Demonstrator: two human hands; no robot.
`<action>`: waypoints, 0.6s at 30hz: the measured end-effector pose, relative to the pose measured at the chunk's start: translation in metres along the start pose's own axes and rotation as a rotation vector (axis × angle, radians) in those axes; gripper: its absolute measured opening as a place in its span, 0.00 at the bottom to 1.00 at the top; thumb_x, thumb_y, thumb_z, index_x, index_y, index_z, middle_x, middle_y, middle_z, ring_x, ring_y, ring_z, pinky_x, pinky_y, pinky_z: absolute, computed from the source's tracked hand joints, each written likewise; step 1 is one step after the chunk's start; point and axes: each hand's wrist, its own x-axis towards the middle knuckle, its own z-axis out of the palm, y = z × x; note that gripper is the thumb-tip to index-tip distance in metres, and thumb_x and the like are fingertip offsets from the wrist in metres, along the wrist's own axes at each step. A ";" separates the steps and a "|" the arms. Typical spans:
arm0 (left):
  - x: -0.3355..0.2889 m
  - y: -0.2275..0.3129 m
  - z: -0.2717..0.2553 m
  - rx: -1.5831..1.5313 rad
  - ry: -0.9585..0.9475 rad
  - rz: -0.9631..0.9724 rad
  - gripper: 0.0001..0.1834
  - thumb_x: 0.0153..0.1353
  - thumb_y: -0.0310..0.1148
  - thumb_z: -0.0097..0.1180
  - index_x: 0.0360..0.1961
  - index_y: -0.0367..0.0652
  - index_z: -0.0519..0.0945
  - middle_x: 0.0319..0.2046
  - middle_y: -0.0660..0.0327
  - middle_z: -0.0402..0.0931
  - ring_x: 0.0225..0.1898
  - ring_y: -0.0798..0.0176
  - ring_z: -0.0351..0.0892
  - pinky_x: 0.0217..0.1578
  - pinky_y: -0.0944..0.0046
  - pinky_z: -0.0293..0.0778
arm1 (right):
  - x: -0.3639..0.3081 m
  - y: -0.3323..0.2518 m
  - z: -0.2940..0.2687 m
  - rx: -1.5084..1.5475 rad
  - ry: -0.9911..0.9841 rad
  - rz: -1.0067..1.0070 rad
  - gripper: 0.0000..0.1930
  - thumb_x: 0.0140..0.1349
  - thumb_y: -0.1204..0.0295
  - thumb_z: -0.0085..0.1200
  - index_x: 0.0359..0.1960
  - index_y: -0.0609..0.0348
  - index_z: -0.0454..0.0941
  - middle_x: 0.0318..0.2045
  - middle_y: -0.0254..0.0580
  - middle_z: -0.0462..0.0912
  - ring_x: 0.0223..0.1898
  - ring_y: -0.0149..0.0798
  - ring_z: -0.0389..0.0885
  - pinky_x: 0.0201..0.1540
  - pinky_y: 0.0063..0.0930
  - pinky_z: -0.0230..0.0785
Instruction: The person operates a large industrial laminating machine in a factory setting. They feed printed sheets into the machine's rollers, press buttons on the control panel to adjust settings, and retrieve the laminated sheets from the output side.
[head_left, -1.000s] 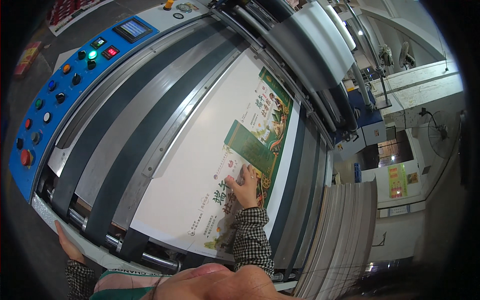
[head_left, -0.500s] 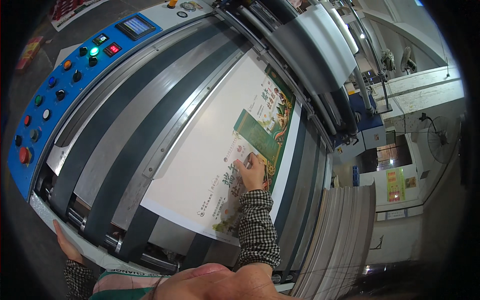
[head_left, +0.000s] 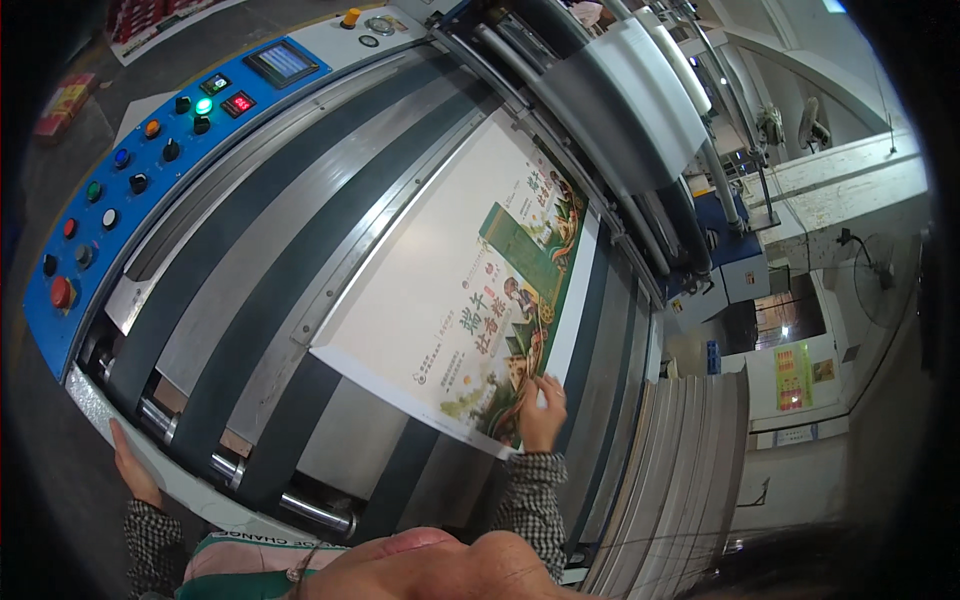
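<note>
A large printed sheet (head_left: 400, 290), cream with green and food artwork, lies on the dark belts (head_left: 230, 330) of a wide machine. Its far end lies at the rollers. My right hand (head_left: 543, 410) is at the near right part of the sheet, over its printed edge. Its fingers are curled together, and a small white patch shows between them; I cannot make out what it is. My left hand (head_left: 137, 470) rests against the machine's pale front rail (head_left: 170, 490), its visible fingers stretched out and nothing seen in it.
A blue control panel (head_left: 130, 190) with knobs, lit buttons and a small screen runs along the left. Steel rollers with a wide film roll (head_left: 630, 100) stand across the far end. A tall stack of sheets (head_left: 680, 470) is at the right, and a fan (head_left: 872, 275) stands beyond.
My right hand has moved from the middle of the printed artwork toward the sheet's near right edge. The sheet has shifted slightly away toward the rollers. My left hand remains at the rail.
</note>
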 end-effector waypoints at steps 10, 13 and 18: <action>0.047 -0.025 -0.025 0.238 0.067 0.033 0.48 0.53 0.67 0.45 0.50 0.24 0.70 0.46 0.51 0.73 0.47 0.59 0.71 0.51 0.65 0.62 | -0.123 0.127 -0.312 -0.595 0.751 0.504 0.16 0.58 0.67 0.54 0.42 0.68 0.74 0.39 0.52 0.77 0.42 0.48 0.75 0.48 0.41 0.66; 0.053 -0.025 -0.013 0.155 0.030 0.029 0.49 0.51 0.66 0.48 0.52 0.23 0.68 0.49 0.50 0.71 0.50 0.58 0.69 0.53 0.65 0.61 | -0.191 0.236 -0.474 -1.700 0.888 0.075 0.17 0.55 0.66 0.55 0.42 0.67 0.74 0.41 0.55 0.77 0.45 0.49 0.75 0.48 0.44 0.66; 0.040 -0.020 -0.011 0.137 0.201 0.046 0.52 0.47 0.67 0.52 0.55 0.22 0.65 0.54 0.47 0.66 0.56 0.53 0.64 0.58 0.62 0.56 | -0.243 0.208 -0.486 -1.387 0.712 0.708 0.16 0.55 0.67 0.54 0.42 0.66 0.74 0.40 0.55 0.77 0.43 0.50 0.76 0.46 0.43 0.67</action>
